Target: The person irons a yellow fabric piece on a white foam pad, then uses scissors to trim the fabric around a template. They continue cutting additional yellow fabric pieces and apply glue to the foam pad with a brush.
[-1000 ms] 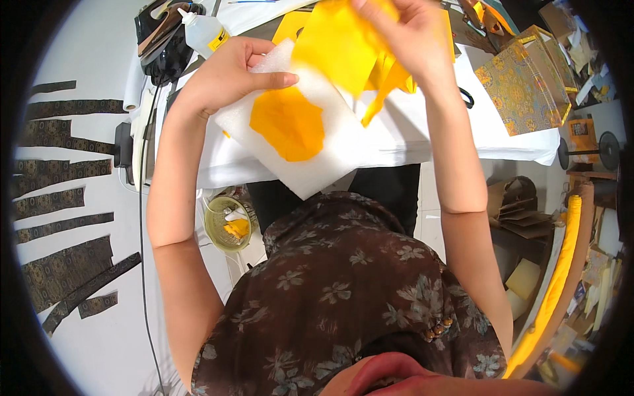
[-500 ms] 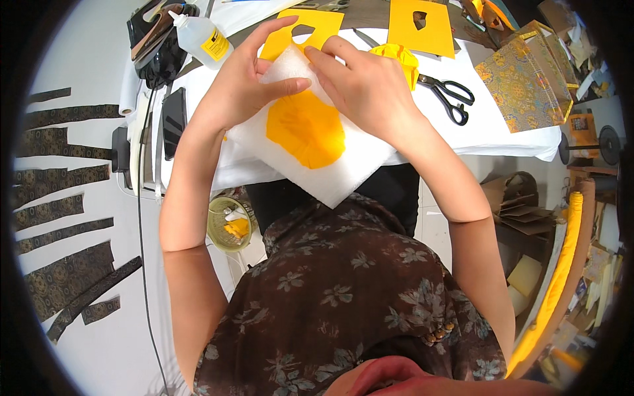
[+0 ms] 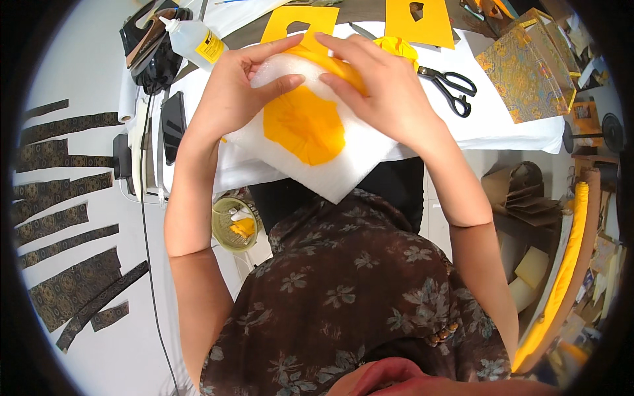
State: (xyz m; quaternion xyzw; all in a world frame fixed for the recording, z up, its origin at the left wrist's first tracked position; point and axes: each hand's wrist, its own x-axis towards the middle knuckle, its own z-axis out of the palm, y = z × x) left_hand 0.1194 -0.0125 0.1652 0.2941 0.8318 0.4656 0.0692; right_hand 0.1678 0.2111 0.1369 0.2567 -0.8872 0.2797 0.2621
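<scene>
My left hand point(image 3: 242, 96) grips the top of a white foam sheet point(image 3: 337, 175), thumb over its face and fingers at the upper edge. My right hand point(image 3: 373, 92) is on the sheet's top-right edge, fingers closed on yellow fabric point(image 3: 314, 59) folded along it. A wrinkled yellow fabric patch point(image 3: 300, 129) lies on the face of the foam. Behind the hands are two yellow sheets point(image 3: 419, 26) with cut-out openings, black-handled scissors point(image 3: 456, 89) to the right and a crumpled yellow piece point(image 3: 393, 46).
A white bottle point(image 3: 196, 41), black phone point(image 3: 173, 125) and black bag point(image 3: 153, 53) stand or lie left. A brocade box point(image 3: 512, 72) is at right. A green bin point(image 3: 234, 231) is below the table. Dark fabric strips point(image 3: 72, 274) cover the far-left surface.
My right hand came down from the upper right onto the foam's top edge. The scissors came into view, and the yellow fabric is now folded along that edge between my hands.
</scene>
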